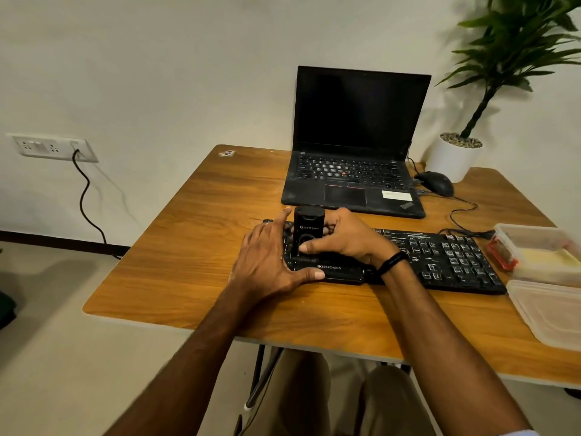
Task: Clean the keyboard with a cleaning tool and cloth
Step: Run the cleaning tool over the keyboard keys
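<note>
While left hand [271,262] lies flat on keyboard [440,261], right hand [347,240] grips cleaning tool [308,228] alongside.

Dim, warm indoor light; soft plant [515,51] shadow on the wall [157,73]; wide-angle bending at edges.

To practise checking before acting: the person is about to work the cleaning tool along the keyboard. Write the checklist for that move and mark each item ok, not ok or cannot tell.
1. Right hand grips the cleaning tool: ok.
2. Left hand steadies the keyboard, thumb on its front edge: ok.
3. Tool stands upright: ok.
4. Tool's tip touches the keys: cannot tell, the hands hide it.
5. Cloth ready nearby: cannot tell, none plainly in view.
6. Laptop sits apart behind the keyboard: ok.
</note>
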